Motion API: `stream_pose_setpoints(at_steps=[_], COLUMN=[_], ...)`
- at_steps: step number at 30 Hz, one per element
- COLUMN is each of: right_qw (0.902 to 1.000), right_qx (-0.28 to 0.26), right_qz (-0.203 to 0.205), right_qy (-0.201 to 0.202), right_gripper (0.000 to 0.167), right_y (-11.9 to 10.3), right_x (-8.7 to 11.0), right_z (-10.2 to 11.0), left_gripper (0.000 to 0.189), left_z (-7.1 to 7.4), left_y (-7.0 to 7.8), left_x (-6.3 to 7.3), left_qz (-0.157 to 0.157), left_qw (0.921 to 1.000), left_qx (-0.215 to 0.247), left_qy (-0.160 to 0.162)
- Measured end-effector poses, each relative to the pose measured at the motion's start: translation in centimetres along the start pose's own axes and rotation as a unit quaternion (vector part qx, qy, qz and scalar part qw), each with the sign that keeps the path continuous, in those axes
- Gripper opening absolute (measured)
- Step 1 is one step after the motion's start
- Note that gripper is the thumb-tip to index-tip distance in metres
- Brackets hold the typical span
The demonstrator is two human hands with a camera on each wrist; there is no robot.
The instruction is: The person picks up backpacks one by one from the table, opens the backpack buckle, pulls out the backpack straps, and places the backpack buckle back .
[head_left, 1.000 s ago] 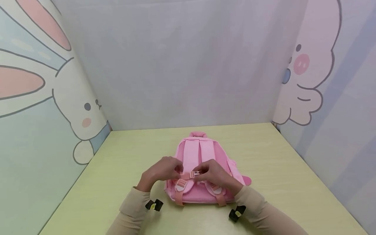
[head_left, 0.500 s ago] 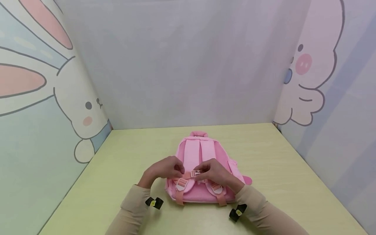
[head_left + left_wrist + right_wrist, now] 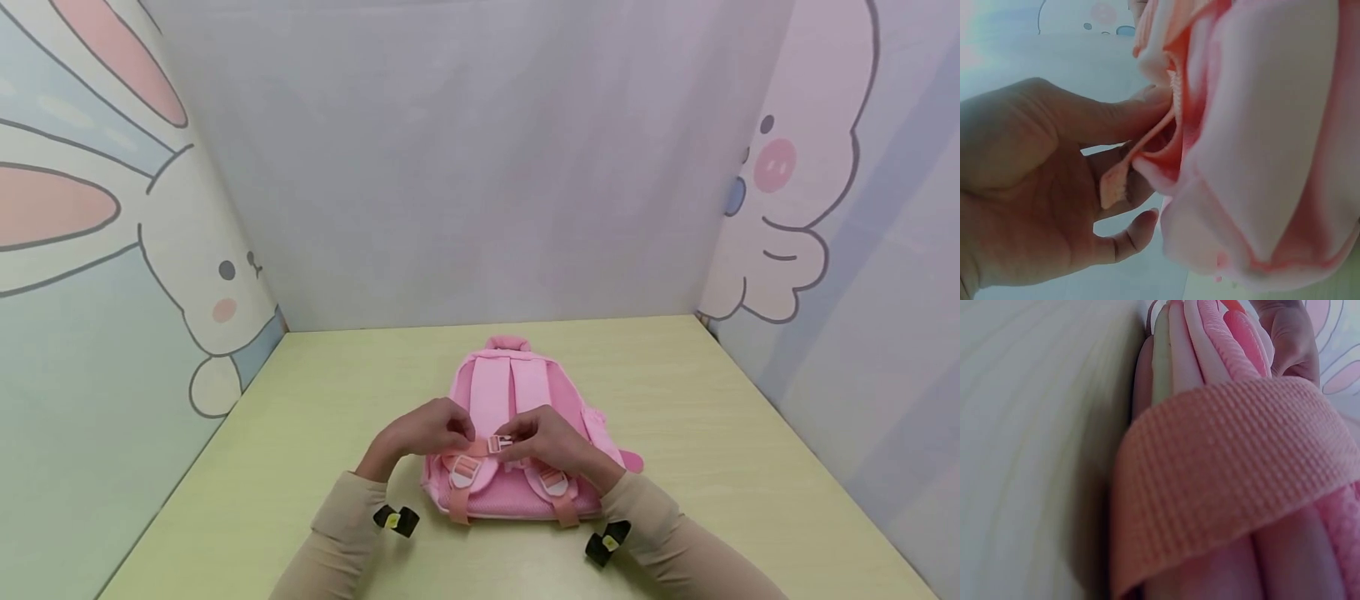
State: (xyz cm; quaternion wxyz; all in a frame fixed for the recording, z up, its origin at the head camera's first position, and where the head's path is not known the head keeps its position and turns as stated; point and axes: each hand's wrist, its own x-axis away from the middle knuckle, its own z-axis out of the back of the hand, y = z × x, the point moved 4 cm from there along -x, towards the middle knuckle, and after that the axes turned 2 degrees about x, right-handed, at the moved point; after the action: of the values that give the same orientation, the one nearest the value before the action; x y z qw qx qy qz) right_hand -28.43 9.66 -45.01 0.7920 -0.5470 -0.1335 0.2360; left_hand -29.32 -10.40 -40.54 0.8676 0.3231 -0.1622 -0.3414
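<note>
Your left hand (image 3: 431,427) pinches the strap (image 3: 477,448), your right hand (image 3: 553,439) grips the buckle (image 3: 496,444); better to steady the buckle and draw the strap flat, untwisted.

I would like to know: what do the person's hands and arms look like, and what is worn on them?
The left hand and right hand are bare, without gloves. Both arms wear long, plain beige sleeves with wide cuffs. Beside each cuff shows a small black device with a yellow patch.
</note>
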Motion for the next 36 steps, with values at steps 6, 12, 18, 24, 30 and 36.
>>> stream_pose_setpoints(at_steps=[6, 12, 18, 24, 30, 36], right_qw=[1.0, 0.9999, 0.9997, 0.9994, 0.999, 0.9983], right_qx=[-0.006, -0.012, -0.022, -0.032, -0.041, -0.049], right_qz=[0.003, 0.002, 0.004, 0.002, 0.01, 0.024], right_qy=[-0.002, -0.003, -0.006, -0.008, -0.017, -0.018], right_gripper=[0.022, 0.023, 0.024, 0.025, 0.026, 0.026], right_y=[-0.1, -0.2, -0.3, -0.3, -0.3, -0.5], right_x=[-0.1, 0.0, 0.2, 0.3, 0.3, 0.2], right_z=[0.1, 0.2, 0.3, 0.2, 0.1, 0.2], left_gripper=[0.013, 0.01, 0.006, 0.008, 0.009, 0.008], left_z=[0.1, 0.2, -0.3, -0.7, -1.1, -1.0], left_y=[0.2, 0.4, 1.1, 1.4, 1.4, 1.2], left_x=[-0.1, -0.2, -0.2, -0.3, -0.7, -0.7], left_qz=[0.002, 0.01, 0.005, 0.008, 0.007, 0.009], left_qw=[0.9997, 0.9985, 0.9994, 0.9987, 0.9972, 0.9957], left_qx=[-0.01, -0.01, 0.019, 0.025, 0.024, 0.066], left_qy=[0.022, 0.053, 0.028, 0.043, 0.071, 0.064])
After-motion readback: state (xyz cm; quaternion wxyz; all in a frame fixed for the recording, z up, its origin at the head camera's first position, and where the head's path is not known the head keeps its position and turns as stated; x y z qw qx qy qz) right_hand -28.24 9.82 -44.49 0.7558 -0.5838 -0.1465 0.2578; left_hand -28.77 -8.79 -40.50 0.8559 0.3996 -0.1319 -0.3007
